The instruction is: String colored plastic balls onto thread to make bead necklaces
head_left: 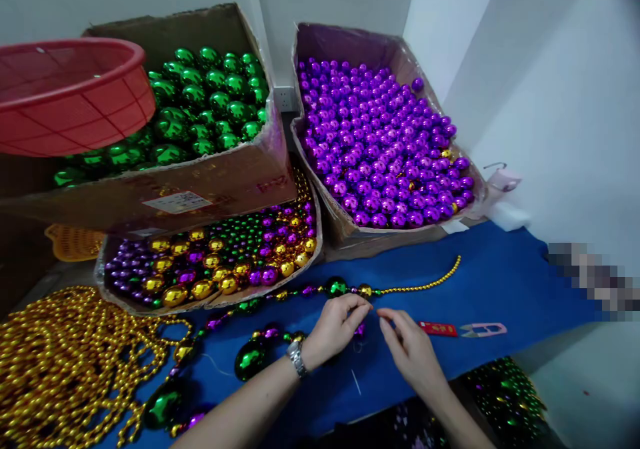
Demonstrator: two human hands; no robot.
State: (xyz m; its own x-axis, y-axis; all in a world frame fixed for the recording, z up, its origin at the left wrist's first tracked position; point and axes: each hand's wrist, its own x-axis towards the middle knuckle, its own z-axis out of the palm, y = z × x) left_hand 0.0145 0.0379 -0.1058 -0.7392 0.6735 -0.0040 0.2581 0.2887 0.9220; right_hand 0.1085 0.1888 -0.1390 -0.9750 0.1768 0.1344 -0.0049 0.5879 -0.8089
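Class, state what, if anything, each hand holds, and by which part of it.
It cannot be told: anything in the left hand or right hand is too small to make out.

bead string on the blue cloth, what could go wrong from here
The bead string could snag on the gold strands, since they lie close together at the left. The scissors lie with their blades toward the right hand, so a careless reach might prick it. The purple balls are heaped near the front rim of their box, so a bump might spill some.
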